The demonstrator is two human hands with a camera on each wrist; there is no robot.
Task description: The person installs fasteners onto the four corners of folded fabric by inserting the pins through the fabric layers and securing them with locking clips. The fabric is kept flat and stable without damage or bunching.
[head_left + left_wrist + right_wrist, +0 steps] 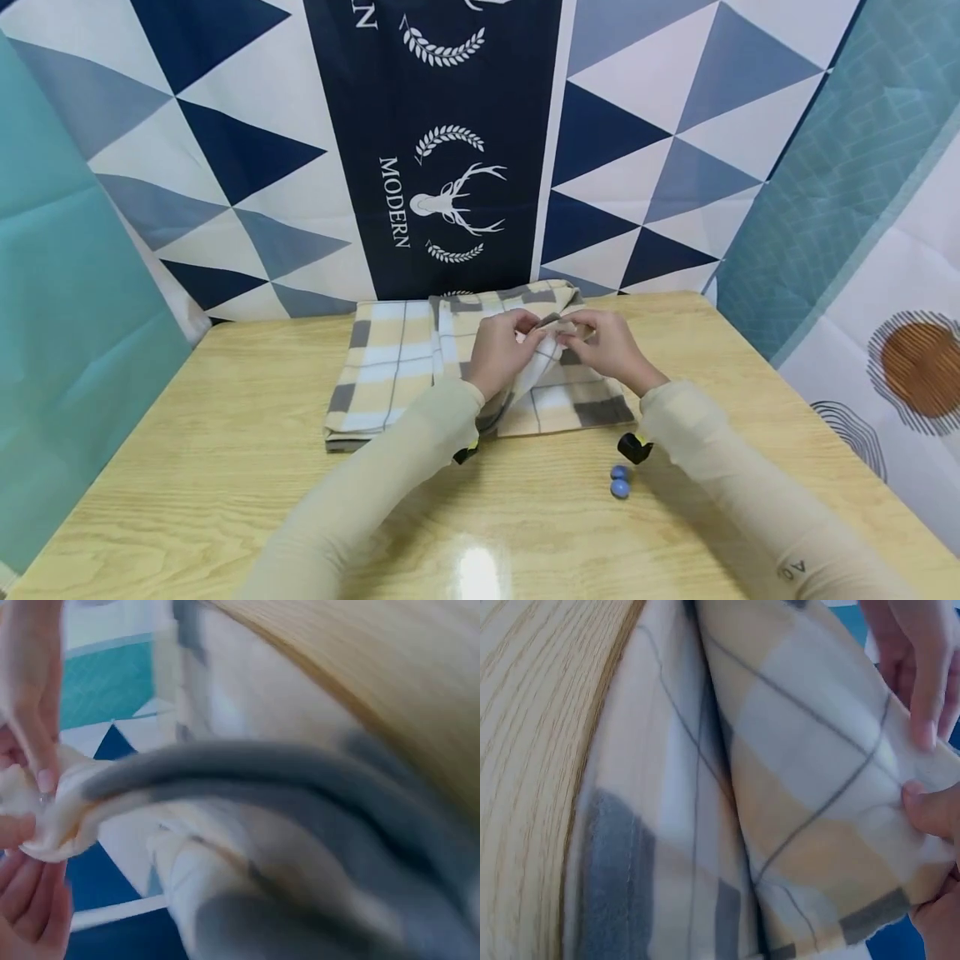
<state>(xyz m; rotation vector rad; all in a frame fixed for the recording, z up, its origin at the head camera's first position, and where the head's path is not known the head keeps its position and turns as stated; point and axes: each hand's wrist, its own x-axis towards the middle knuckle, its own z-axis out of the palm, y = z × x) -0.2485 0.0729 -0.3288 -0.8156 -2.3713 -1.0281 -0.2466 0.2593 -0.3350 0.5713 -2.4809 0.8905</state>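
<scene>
A plaid fleece cloth (393, 358) in cream, white and grey lies folded in layers near the back of the table. Its upper layer is lifted and bunched toward the right. My left hand (501, 350) pinches the raised edge between thumb and fingers; in the left wrist view the left hand (34, 900) appears at lower left. Close beside it, my right hand (611, 346) pinches the same edge. The right wrist view shows the right hand's thumb (930, 806) pressing on the lifted cloth (810, 750), which stands apart from the layer beneath.
Two small blue balls (619, 488) rest on the wooden table (187, 467), near the right forearm. A black wrist camera (634, 447) sits under the right cuff. Behind the table hangs a patterned curtain (442, 125), with more fabric at both sides.
</scene>
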